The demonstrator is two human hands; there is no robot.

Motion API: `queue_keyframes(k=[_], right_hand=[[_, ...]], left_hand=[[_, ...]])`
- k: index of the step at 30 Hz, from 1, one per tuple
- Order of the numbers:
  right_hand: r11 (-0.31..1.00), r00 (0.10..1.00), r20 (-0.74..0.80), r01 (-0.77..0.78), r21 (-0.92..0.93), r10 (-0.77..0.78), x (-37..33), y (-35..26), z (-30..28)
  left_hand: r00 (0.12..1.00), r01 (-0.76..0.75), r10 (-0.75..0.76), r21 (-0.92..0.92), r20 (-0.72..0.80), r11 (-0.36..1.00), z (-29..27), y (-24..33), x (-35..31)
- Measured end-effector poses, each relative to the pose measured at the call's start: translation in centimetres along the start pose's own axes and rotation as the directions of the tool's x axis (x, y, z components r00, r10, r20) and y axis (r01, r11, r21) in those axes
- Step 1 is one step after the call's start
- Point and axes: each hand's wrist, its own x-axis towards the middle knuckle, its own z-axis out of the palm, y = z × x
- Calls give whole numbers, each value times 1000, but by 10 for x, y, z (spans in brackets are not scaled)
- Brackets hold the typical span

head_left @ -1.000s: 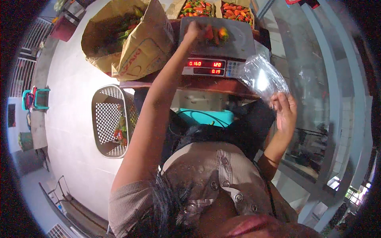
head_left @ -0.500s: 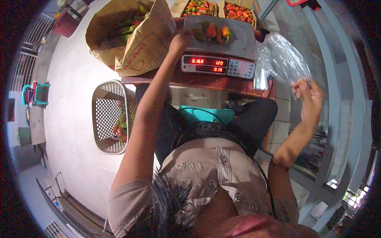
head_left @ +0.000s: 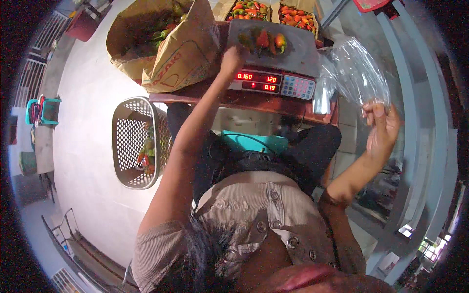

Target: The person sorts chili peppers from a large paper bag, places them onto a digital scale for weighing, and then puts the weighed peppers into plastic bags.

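Several red, orange and green peppers (head_left: 280, 43) lie on the grey pan of a digital scale (head_left: 304, 54), whose red display is lit. My left hand (head_left: 232, 62) is over the scale's left front edge, close to the peppers; its fingers are blurred and partly hidden, so I cannot make out anything in it. Off the scale's right side, my right hand (head_left: 381, 122) pinches the lower end of a clear plastic bag (head_left: 359, 68), which stretches up and away from the fingers. More clear plastic (head_left: 323, 95) hangs over the table's right corner.
A large brown paper sack (head_left: 183, 58) of green peppers stands left of the scale. Two boxes of red peppers (head_left: 298, 18) sit behind it. A white perforated basket (head_left: 118, 151) holding some peppers is on the floor at left. A metal frame (head_left: 408, 97) runs along the right.
My left hand has shifted slightly right and nearer to me, now overlapping the display's left end. My right hand has moved slightly with the plastic bag still pinched. The peppers stay on the pan.
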Motion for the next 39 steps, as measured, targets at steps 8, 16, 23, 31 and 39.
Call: queue_keyframes(k=[8, 16, 23, 31, 39], right_hand=[[999, 999, -3, -51, 5, 51, -2, 15, -9], [997, 998, 37, -59, 54, 57, -4, 24, -10], [994, 995, -6, -100, 34, 101, -7, 21, 1], [992, 991, 65, -118, 44, 115, -9, 27, 10], [980, 982, -8, -189, 58, 189, -12, 34, 22]], left_hand=[[997, 42, -43, 27, 62, 999, 52, -3, 18], [1000, -29, 30, 152, -5, 988, 83, -31, 27], [998, -6, 1, 76, 69, 997, 67, -5, 21], [986, -138, 135, -24, -95, 990, 7, 38, 0], [908, -207, 292, 283, -302, 937, -188, 19, 55]])
